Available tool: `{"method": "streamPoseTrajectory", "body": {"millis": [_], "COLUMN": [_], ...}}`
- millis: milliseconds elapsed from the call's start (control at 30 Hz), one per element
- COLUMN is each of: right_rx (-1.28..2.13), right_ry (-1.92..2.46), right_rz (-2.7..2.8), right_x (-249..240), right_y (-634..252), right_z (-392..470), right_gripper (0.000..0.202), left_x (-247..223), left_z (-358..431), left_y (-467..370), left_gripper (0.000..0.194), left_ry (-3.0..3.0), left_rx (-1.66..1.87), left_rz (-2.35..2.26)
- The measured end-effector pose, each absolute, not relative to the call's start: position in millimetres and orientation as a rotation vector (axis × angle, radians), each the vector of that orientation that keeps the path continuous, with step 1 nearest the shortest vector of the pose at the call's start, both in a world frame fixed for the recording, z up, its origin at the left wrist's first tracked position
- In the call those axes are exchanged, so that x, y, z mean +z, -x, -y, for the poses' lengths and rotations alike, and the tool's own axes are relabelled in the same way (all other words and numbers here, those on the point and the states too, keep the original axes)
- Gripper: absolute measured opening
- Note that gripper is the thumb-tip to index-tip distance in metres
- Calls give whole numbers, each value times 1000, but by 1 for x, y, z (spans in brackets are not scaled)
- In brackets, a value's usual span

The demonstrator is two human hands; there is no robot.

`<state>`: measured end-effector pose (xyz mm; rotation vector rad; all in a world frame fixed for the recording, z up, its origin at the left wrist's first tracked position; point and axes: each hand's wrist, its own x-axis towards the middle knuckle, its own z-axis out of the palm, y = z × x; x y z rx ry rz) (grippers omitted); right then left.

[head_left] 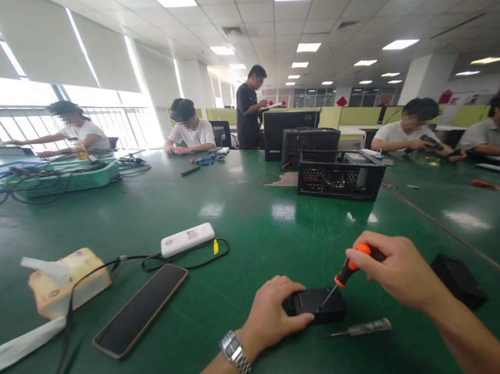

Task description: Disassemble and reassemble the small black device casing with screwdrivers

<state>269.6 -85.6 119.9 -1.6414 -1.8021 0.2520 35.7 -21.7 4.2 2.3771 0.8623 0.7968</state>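
Observation:
My left hand (278, 307), with a watch on its wrist, is closed round the left end of a small black box-shaped device (327, 310) lying on the green table. In my right hand (396, 261) is an orange-and-black screwdriver (346, 270), tilted down to the left. Its tip meets the top face of the device near a small dark hole; whether it sits in a screw I cannot tell. A second screwdriver with a clear handle (369, 327) lies just in front of the device. Right of my right hand rests another black box-shaped piece (460, 280), partly hidden by my wrist.
A phone (141, 309), a white power bank (186, 240) with a black cable and a tissue pack (71, 283) lie left. Opened computer cases (340, 180) stand ahead. A green basket (69, 179) holds cables. Several people sit or stand around; a red screwdriver (486, 185) lies far right.

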Motion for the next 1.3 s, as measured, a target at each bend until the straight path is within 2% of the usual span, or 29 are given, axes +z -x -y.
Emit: {"method": "streamPoseTrajectory", "body": {"millis": [133,267,400,533,700,800,900,1067,1233,1300], "right_rx": [182,-40,173,135,342,312,342,413,326,389], "right_ry": [1649,1719,1544,1659,1588,1721,1711,1842,1720,1660], "right_rz": [1823,1885,2146,2118,2218,1993,1819,1862,2096,2267], "right_x": [119,125,135,141,145,126,80,7,19,30], "right_y": [-265,-260,-263,-268,-282,-303,-325,-344,-330,-319], "right_z": [87,94,102,107,109,98,82,73,89,99], "right_gripper": [35,48,23,28,15,23,23,23,37,30], "left_x": [4,4,3,3,3,9,18,23,12,9], "left_z": [22,22,21,21,25,24,16,9,12,11], "left_y": [-35,-36,-36,-36,-39,-38,-29,-16,-23,-23], "left_gripper": [40,39,40,39,39,41,39,40,32,30], "left_ry": [-2372,-2371,-2374,-2373,-2391,-2435,-2508,-2480,-2383,-2333], "left_rx": [795,796,796,796,795,779,709,744,768,813], "left_rz": [-864,-860,-860,-872,-853,-783,-743,-823,-931,-956]}}
